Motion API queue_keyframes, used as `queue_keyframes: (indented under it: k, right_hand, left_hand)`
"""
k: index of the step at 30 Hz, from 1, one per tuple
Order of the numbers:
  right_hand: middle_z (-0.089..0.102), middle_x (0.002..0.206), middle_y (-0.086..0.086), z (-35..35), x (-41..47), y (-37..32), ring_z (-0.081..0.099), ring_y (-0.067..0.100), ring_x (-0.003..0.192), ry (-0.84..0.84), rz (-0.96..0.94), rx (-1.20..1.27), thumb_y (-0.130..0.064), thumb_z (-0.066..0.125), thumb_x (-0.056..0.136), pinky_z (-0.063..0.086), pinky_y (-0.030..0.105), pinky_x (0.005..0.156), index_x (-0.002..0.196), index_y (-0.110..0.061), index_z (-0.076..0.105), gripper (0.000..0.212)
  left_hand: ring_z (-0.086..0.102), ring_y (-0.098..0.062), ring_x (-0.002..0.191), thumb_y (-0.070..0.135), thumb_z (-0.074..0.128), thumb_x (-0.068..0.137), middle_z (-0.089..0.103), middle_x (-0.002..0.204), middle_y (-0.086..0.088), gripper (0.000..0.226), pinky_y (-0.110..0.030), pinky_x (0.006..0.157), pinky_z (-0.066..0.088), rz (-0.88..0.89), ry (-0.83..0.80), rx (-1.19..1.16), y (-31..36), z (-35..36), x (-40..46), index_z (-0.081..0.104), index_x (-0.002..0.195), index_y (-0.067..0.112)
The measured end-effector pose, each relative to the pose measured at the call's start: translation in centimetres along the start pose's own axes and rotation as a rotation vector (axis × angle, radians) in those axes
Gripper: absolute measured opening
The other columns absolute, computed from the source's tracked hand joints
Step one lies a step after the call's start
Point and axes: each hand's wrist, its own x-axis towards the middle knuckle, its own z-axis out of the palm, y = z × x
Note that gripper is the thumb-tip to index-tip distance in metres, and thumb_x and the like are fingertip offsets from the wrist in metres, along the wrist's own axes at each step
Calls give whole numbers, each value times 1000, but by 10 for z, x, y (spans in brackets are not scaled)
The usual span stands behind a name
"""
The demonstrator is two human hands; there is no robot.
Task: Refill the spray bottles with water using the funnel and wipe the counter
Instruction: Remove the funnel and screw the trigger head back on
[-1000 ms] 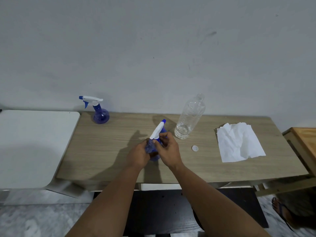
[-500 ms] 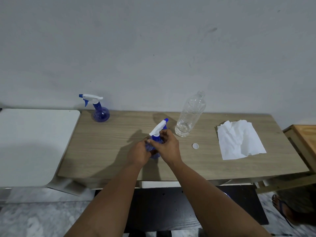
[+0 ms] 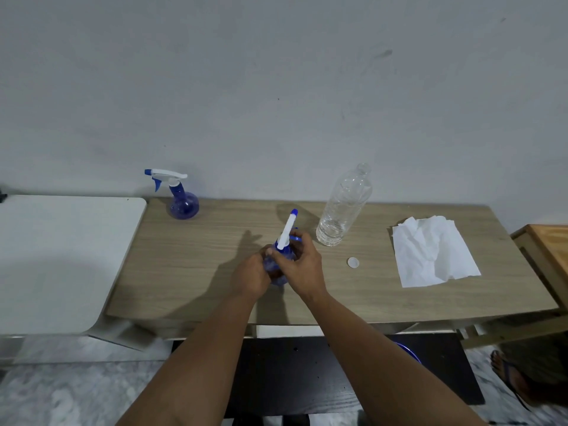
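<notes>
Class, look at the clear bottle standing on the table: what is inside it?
The clear bottle holds a little water at its base; the rest looks empty. Its mouth is open, and the cap lies on the table.

A white table [image 3: 61, 256] stood against the grey wall [image 3: 276, 87], touching the left end of the wooden one. An orange-topped wooden stand [image 3: 550, 247] sat at far right, and a sandalled foot [image 3: 507, 373] rested on the marbled floor [image 3: 46, 392] below it.
</notes>
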Motion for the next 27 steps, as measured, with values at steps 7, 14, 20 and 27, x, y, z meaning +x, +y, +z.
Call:
queue_keyframes:
  k: [7, 14, 20, 27]
  right_hand:
    - [73, 90, -4, -2, -1, -2, 70, 6, 84, -31, -25, -87, -18, 73, 93, 54, 18, 76, 107, -20, 72, 14]
    - [74, 90, -4, 0, 6, -9, 71, 5, 83, -40, 55, -104, -22, 77, 91, 55, 23, 75, 105, -18, 73, 15]
    - [73, 100, 3, -7, 9, -12, 70, 19, 94, -72, 51, -87, -14, 76, 86, 57, 35, 84, 107, -17, 67, 23]
    - [78, 105, 10, -6, 13, -11, 74, 19, 99, -94, 80, -27, -6, 78, 89, 59, 32, 90, 114, -7, 75, 25]
  left_hand:
    - [69, -16, 92, 36, 65, 93, 73, 102, 9, 26, -36, 83, 55, 16, -12, -26, 1, 0, 0, 60, 118, 37]
    - [70, -19, 89, 30, 67, 88, 72, 96, 9, 29, -39, 83, 56, 9, -41, -25, 3, -3, -1, 61, 116, 34]
    - [69, -15, 90, 46, 67, 76, 68, 91, 17, 35, -35, 80, 54, 17, -48, -88, 4, -4, -4, 57, 109, 43]
    - [70, -19, 95, 40, 76, 81, 72, 98, 10, 37, -39, 84, 55, -23, -55, -38, 2, -3, -2, 60, 113, 34]
